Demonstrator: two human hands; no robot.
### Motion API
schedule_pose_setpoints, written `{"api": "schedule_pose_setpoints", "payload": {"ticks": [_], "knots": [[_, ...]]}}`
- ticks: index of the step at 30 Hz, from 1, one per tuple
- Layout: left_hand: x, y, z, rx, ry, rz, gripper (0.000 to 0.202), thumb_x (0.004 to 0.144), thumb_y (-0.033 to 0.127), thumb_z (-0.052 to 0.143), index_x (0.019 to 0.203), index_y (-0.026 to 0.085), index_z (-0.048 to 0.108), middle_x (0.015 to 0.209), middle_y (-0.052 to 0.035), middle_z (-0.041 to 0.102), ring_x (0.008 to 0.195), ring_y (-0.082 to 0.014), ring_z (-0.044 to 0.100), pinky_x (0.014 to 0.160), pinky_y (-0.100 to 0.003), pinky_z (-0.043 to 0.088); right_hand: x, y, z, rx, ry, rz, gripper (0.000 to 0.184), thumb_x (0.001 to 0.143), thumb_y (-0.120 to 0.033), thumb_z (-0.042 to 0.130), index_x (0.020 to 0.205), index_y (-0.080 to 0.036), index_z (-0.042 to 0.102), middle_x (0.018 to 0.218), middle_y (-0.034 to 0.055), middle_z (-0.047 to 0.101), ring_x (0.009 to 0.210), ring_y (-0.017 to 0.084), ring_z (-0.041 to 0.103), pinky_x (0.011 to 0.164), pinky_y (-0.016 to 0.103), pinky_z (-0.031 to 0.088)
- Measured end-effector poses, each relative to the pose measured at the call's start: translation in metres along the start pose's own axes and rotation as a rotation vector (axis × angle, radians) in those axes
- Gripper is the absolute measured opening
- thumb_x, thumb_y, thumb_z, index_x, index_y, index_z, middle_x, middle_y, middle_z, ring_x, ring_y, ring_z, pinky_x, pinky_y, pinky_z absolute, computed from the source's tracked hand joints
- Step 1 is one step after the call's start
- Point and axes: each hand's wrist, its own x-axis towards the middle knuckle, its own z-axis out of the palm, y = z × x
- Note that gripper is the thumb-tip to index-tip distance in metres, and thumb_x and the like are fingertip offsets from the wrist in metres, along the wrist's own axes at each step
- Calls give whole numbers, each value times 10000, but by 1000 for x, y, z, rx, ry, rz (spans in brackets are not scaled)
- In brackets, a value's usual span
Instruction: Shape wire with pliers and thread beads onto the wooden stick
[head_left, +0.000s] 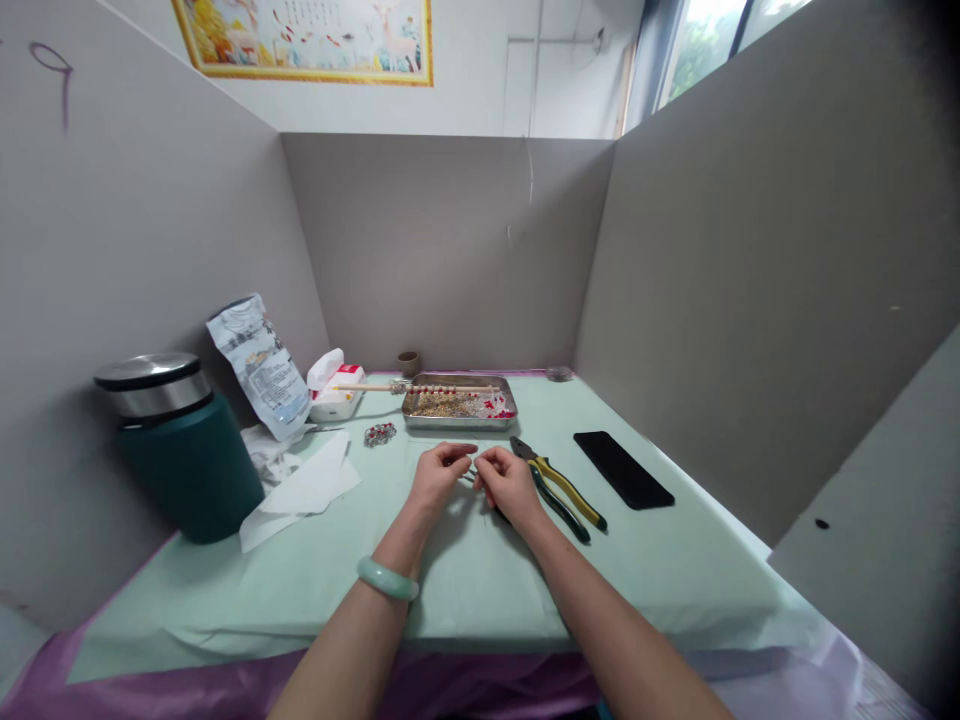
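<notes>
Far side: shallow silver metal tray [459, 422] blocks.
Right flank: yellow-and-green-handled metal pliers [553, 475] beside right hand [510, 484] block.
Left flank: passable over white paper sheets [309, 485].

Beyond your left hand [437, 473] and right hand [510, 482], the tray [459, 423] sits at 12 o'clock, a stick [375, 387] lying across it. Pliers [559, 488] lie at 3, the phone [623, 470] past them; the flask [191, 465] stands at 9, the bead cluster [380, 434] at 10.
</notes>
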Motion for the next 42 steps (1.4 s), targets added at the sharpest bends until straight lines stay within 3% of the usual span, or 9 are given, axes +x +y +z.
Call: {"api": "schedule_pose_setpoints", "payload": {"ticks": [7,16,25,31,42], "knots": [[-1,-1,2,-59,-45,-37,292,604,197,646,875,97,693,555,14,579,444,-77,433,460,-219,334,-1,-1,0,-69,28,-23,170,778,-328,552,685,-190,517,500,-51,565,330,72,403,341,192,298],[-7,8,3,-189,-63,-179,365,568,235,705,899,84,670,644,-23,609,476,-81,489,441,-209,313,-2,1,1,-97,-2,-37,171,788,-332,544,688,-195,522,514,-43,569,355,86,415,365,202,307],[-8,12,1,-280,-105,-252,399,533,201,703,909,70,666,460,39,478,408,-54,359,391,-202,179,-1,0,-1,-164,25,-86,165,795,-307,524,674,-196,519,525,-35,570,409,98,444,428,209,345],[-5,9,-2,-285,-128,-276,374,545,195,693,900,81,668,414,68,400,378,-35,265,396,-210,109,-2,4,-3,-268,56,-169,112,813,-307,507,829,-205,550,517,-51,545,460,121,487,483,216,367],[-5,6,-4,-232,-167,-228,360,626,405,740,800,99,664,437,70,369,386,-30,242,396,-215,85,-6,4,-3,-428,30,-262,118,839,-309,485,830,-217,558,516,-52,512,470,126,457,513,223,337]]}}
